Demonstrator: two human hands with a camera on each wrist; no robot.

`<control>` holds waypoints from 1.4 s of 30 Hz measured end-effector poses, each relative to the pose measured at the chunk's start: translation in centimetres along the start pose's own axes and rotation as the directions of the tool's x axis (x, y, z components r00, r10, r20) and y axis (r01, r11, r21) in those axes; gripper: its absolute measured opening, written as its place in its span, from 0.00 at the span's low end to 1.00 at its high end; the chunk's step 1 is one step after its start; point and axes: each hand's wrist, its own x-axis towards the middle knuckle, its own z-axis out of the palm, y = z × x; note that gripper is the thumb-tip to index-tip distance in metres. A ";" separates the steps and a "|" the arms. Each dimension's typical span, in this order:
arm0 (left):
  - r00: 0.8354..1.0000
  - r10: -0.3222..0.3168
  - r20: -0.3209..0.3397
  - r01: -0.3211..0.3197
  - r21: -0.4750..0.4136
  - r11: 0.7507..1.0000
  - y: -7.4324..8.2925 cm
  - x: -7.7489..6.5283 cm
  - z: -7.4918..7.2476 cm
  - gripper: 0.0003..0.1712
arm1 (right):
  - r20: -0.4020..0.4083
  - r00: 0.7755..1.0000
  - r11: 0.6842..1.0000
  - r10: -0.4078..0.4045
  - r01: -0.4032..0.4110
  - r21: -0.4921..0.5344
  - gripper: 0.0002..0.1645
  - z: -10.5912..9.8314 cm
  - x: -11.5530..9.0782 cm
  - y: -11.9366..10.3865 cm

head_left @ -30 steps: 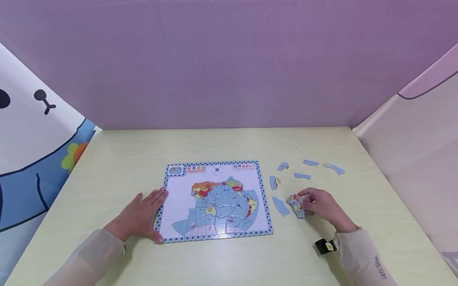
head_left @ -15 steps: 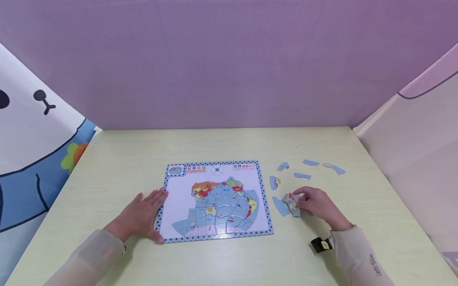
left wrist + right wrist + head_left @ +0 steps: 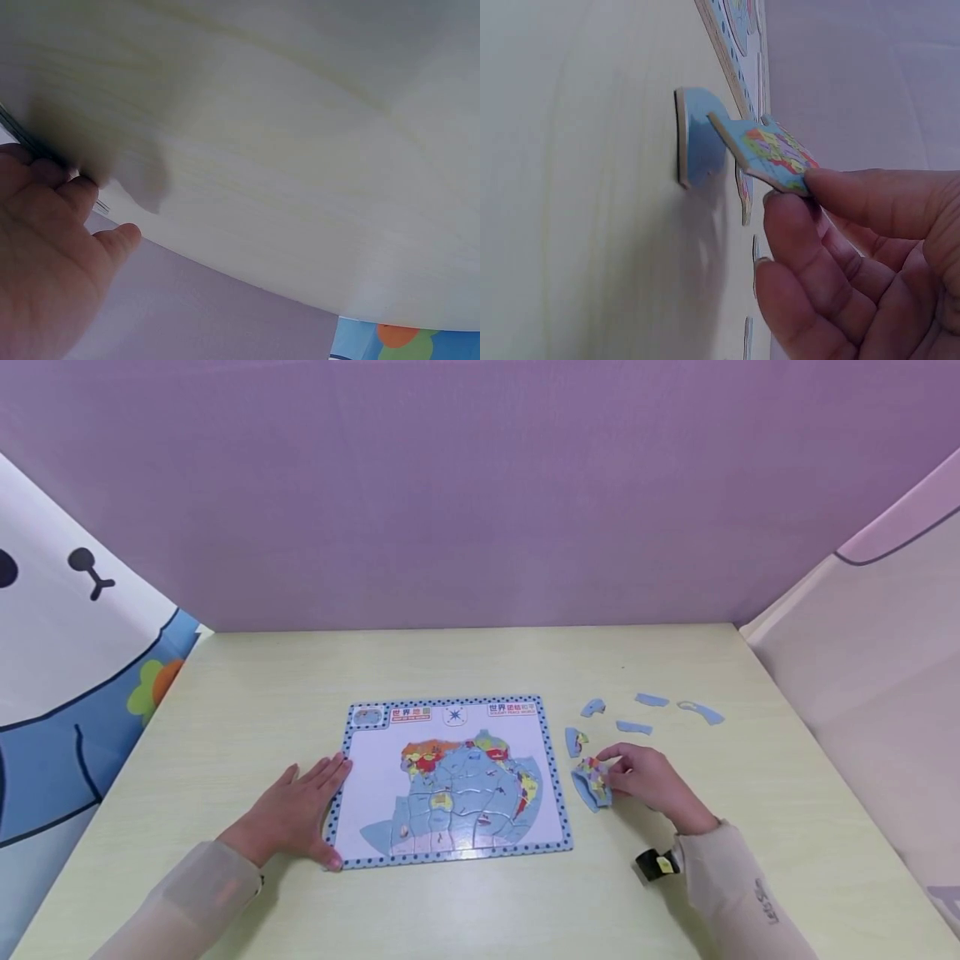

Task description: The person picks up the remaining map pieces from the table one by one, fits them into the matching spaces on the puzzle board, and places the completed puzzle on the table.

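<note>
A world-map puzzle board [image 3: 375, 777] with a dotted blue border lies on the table, partly filled with joined pieces. My left hand [image 3: 300, 814] rests along the board's left edge, its fingers straight. To the right of the board, my right hand [image 3: 647, 781] pinches a puzzle piece [image 3: 597, 774] between thumb and fingers. That piece shows a multicoloured land patch on blue. In the right wrist view it is tilted and raised above the table, with a plain blue piece [image 3: 703, 135] lying just beyond it. From the head view it overlaps that blue piece.
Several loose pieces lie right of the board: one with yellow land [image 3: 575, 742], a blue curved piece [image 3: 592, 708], a blue strip [image 3: 633, 727] and a long curved piece [image 3: 701, 712]. A purple backdrop [image 3: 480, 502] stands behind the table [image 3: 255, 693].
My right hand has moved left with the pinched puzzle piece, from beside the plain blue piece to over it. My left hand has stayed at the board's edge.
</note>
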 end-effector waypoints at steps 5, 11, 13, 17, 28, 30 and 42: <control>1.000 -0.012 0.006 0.012 -0.009 1.000 -0.1 0.1 0.1 0.79 | 0.015 1.000 1.000 0.001 -0.001 0.030 0.15 0.3 0.4 -0.3; 1.000 -0.014 0.008 0.014 -0.008 1.000 -0.2 0.0 0.1 0.80 | 0.020 1.000 0.999 -0.002 0.001 0.036 0.15 0.7 0.7 -0.7; 1.000 -0.015 0.010 0.015 -0.009 1.000 -0.2 0.0 0.1 0.80 | 0.018 1.000 0.999 -0.008 0.008 0.037 0.16 0.9 0.8 -0.8; 1.000 -0.020 0.016 0.020 -0.008 1.000 -0.1 0.1 0.0 0.80 | 0.019 0.999 0.999 -0.028 0.027 0.045 0.18 1.2 0.9 -1.2; 0.999 -0.031 0.020 0.032 -0.010 0.999 -0.1 0.0 0.1 0.80 | 0.036 0.997 0.996 -0.064 0.062 0.064 0.18 1.9 1.6 -2.0; 0.999 -0.035 0.022 0.035 -0.010 0.999 -0.1 0.0 0.1 0.80 | 0.041 0.996 0.996 -0.074 0.072 0.060 0.18 2.1 1.7 -2.0; 1.000 -0.018 0.018 0.018 0.002 1.000 -0.2 0.3 0.1 0.79 | 0.075 0.989 0.991 -0.131 0.130 0.029 0.24 2.6 2.3 -3.3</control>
